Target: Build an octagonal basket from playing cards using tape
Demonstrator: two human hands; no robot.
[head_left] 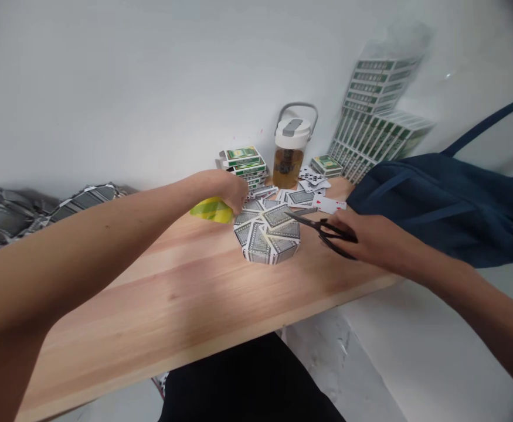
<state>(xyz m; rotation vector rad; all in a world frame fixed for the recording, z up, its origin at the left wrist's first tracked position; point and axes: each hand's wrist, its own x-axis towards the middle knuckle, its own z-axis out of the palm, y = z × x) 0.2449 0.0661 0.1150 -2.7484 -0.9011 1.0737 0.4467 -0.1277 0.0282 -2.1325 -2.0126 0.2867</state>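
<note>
An octagonal box built of grey-backed playing cards [258,243] sits on the wooden table, its top covered by overlapping cards. My right hand [364,234] grips black-handled scissors [326,227], with the blades pointing left over the box's right edge. At the box's far left edge is my left hand [234,190], fingers bent downward and closed. Its fingertips are mostly hidden, so what they hold cannot be made out. Just under that hand lies a yellow-green item [212,210], partly covered by my forearm.
Behind stand stacked card boxes [243,155], a lidded bottle of amber liquid [288,155] and loose playing cards [313,181]. A tall pile of wrapped card boxes [374,117] and a blue bag [449,205] occupy the right. Card-covered pieces [10,217] rest at far left.
</note>
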